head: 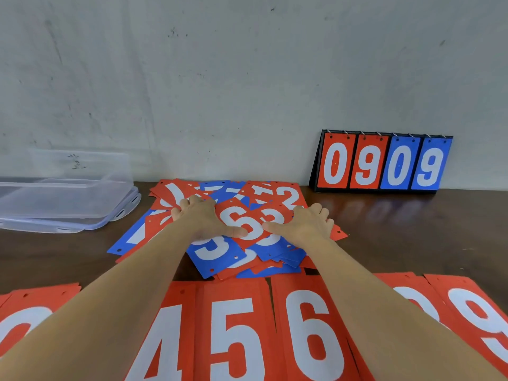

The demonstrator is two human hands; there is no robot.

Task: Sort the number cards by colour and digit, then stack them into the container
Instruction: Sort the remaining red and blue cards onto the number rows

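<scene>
While the left hand (196,215) and the right hand (305,224) both lie spread, palms down, on the mixed pile (214,254) of red and blue number cards at the middle of the table (412,229), thumbs pointing at each other across a red 6 card (233,215) and a red 3 card (276,217), neither holds a single card; they press on the heap. The risk, as I judge it, is in the slick overlapping sheets: a push or sweep from here could fan the heap outward, send its near edge over the sorted red row (236,334) of 4, 5 and 6 just beside it and muddle stacks already made. Lifting from the middle could also bring up a blue card stuck beneath a red one, so colour would go wrong. The clear container (68,199) stands well apart at the far left by the wall, with no cards visible in it, so stacking is not begun. Hidden: the forearms cover part of the sorted row, between the 0 and the 4 and between the 6 and the 9; the fingertips are bent down, and whether they hook a card edge cannot be told; the container's lid and body blur together; digits deep in the pile are unreadable
</scene>
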